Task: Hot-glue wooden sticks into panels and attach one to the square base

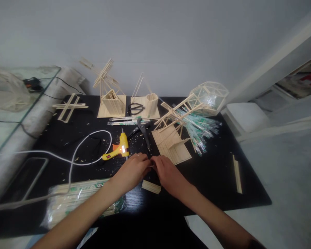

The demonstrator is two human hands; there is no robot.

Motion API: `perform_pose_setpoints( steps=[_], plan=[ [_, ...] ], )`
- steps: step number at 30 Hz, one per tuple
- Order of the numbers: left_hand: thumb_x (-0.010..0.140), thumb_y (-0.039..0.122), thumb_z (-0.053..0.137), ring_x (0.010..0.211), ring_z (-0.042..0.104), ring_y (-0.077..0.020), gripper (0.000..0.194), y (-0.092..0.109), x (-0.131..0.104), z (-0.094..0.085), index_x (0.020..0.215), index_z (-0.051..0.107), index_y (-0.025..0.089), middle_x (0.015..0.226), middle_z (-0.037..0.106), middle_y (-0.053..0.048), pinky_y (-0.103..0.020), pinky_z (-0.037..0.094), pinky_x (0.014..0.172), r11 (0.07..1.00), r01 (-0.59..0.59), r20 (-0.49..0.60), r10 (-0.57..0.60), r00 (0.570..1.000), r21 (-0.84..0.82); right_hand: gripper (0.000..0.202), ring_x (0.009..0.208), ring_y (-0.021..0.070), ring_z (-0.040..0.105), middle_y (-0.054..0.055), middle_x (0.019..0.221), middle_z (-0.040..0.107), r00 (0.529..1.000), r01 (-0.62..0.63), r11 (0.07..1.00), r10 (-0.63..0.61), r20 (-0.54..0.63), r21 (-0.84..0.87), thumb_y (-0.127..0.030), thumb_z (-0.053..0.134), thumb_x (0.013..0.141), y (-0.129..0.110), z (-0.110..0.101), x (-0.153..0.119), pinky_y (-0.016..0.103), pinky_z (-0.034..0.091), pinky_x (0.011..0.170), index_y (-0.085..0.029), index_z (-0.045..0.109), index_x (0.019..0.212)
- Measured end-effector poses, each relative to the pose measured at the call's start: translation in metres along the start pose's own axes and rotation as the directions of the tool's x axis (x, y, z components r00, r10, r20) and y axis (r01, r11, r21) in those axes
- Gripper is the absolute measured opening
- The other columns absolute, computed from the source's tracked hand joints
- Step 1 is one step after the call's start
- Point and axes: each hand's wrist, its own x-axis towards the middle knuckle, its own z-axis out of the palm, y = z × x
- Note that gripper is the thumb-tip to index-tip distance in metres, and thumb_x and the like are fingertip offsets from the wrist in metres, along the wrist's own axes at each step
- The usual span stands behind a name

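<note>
Close together over the middle of the black table, my left hand (137, 167) and my right hand (168, 173) both have their fingers pinched. A small pale sliver shows between the fingertips, too little of it to name. Just below lies a short panel of joined wooden sticks (151, 186). Left of my left hand rests a yellow hot glue gun (116, 148) with its nozzle up and a lit switch. Dark-handled pliers (144, 133) lie beyond my fingertips, pointing toward them.
Stick models stand at the back: a windmill-like one (112, 103), a round cup (151, 103), a tilted house (172, 143) and a polyhedron (209, 98). Black scissors (136, 109) lie there. Wrapped chopsticks (200, 128) lie right; a bagged bundle (80, 193) lies front left. A white cord (72, 162) loops left.
</note>
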Motion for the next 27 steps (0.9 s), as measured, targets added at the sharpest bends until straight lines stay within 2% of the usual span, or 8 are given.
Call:
perform_pose_setpoints(
  steps=[4,7,9,13,16,19,24,27],
  plan=[
    [0.099,0.015,0.065,0.083,0.069,-0.0183,0.009,-0.003,-0.002,-0.008,0.095,0.073,0.016,0.09,0.071,-0.004,-0.029,0.055,0.076,0.991,-0.015,-0.078,0.004,0.997,-0.136,0.034,0.103,0.0256,0.068,0.012,0.114,0.069,0.983,0.085,0.988,-0.062,-0.172,0.132,-0.007,0.046,0.105,-0.002,-0.008,-0.001,0.044,0.06,0.092,-0.019,0.05,0.136],
    [0.097,0.014,0.069,0.077,0.069,-0.0133,0.005,-0.009,-0.008,-0.009,0.093,0.072,0.017,0.085,0.072,0.0,-0.023,0.053,0.072,0.947,-0.038,-0.195,-0.026,0.981,-0.318,0.03,0.099,0.0217,0.07,0.008,0.111,0.069,0.959,0.071,0.958,0.011,-0.285,0.278,-0.014,0.057,0.104,-0.002,-0.009,0.0,0.039,0.062,0.091,-0.023,0.054,0.132],
    [0.096,0.015,0.07,0.075,0.069,-0.0122,0.003,-0.013,-0.014,-0.007,0.095,0.072,0.017,0.085,0.073,0.0,-0.022,0.053,0.071,0.932,-0.057,-0.265,-0.042,0.963,-0.357,0.028,0.097,0.0206,0.071,0.007,0.108,0.07,0.955,0.038,0.938,0.068,-0.29,0.345,-0.015,0.066,0.1,-0.001,-0.006,0.001,0.037,0.062,0.09,-0.023,0.058,0.126],
    [0.098,0.021,0.07,0.074,0.071,-0.012,0.006,-0.016,-0.023,-0.008,0.1,0.075,0.019,0.086,0.076,0.0,-0.021,0.054,0.071,0.925,-0.067,-0.367,-0.081,0.927,-0.375,0.022,0.097,0.0209,0.072,0.006,0.107,0.073,0.968,-0.012,0.915,0.112,-0.225,0.403,-0.011,0.07,0.095,0.002,-0.002,0.004,0.038,0.062,0.089,-0.023,0.065,0.114],
    [0.096,0.028,0.073,0.071,0.07,-0.012,0.009,-0.016,-0.028,-0.017,0.098,0.076,0.02,0.081,0.076,0.001,-0.021,0.053,0.068,0.918,0.01,-0.394,-0.18,0.901,-0.396,0.023,0.095,0.02,0.073,0.006,0.105,0.075,0.97,-0.067,0.901,0.158,-0.182,0.428,-0.007,0.071,0.092,0.004,-0.002,0.008,0.038,0.062,0.089,-0.021,0.069,0.111],
    [0.093,0.034,0.075,0.067,0.069,-0.0117,0.014,-0.014,-0.028,-0.029,0.096,0.077,0.02,0.077,0.075,0.002,-0.02,0.053,0.064,0.871,0.083,-0.372,-0.291,0.881,-0.483,0.025,0.091,0.0188,0.073,0.006,0.104,0.077,0.967,-0.161,0.843,0.24,-0.09,0.514,-0.006,0.074,0.088,0.002,-0.002,0.013,0.035,0.061,0.085,-0.019,0.072,0.11],
    [0.091,0.038,0.076,0.066,0.071,-0.0127,0.019,-0.012,-0.025,-0.035,0.091,0.076,0.019,0.074,0.076,0.001,-0.02,0.056,0.063,0.728,0.127,-0.274,-0.406,0.872,-0.673,0.029,0.084,0.0173,0.075,0.004,0.1,0.079,0.948,-0.293,0.624,0.287,0.137,0.724,-0.02,0.084,0.084,-0.005,0.001,0.019,0.031,0.061,0.076,-0.019,0.074,0.111],
    [0.094,0.036,0.073,0.067,0.071,-0.0127,0.017,-0.014,-0.024,-0.028,0.095,0.075,0.019,0.077,0.076,0.001,-0.021,0.056,0.064,0.776,0.111,-0.305,-0.37,0.878,-0.621,0.026,0.082,0.0171,0.074,0.004,0.095,0.079,0.956,-0.269,0.639,0.269,0.119,0.72,-0.022,0.084,0.084,-0.006,-0.001,0.02,0.031,0.06,0.075,-0.019,0.075,0.108]
  ],
)
